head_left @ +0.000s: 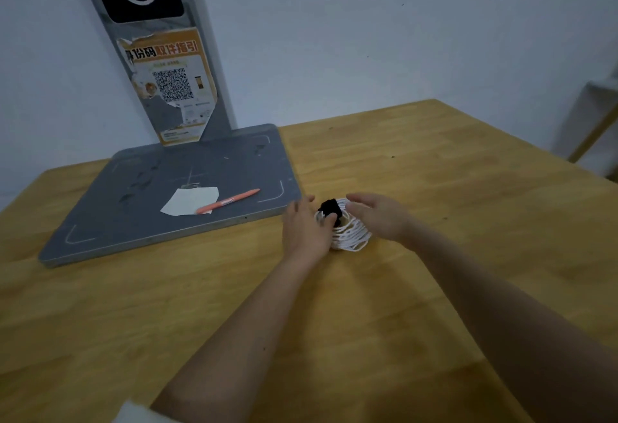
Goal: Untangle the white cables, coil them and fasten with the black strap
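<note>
The white cables (351, 235) lie wound into a coil on the wooden table (434, 162). The black strap (329, 207) is wrapped around the coil's far left side. My left hand (306, 228) sits right beside the coil on its left, with its fingers stretched forward and its thumb touching the coil just under the strap. My right hand (379, 217) is at the coil's right side with its fingers relaxed and reaching over the top of the cables, close to the strap. Neither hand curls around the coil.
A grey scanner stand (174, 202) with an upright post and a QR-code poster (170, 85) fills the table's left back. On its base lie a white paper scrap (190, 202) and an orange pen (229, 205). The wall is close behind.
</note>
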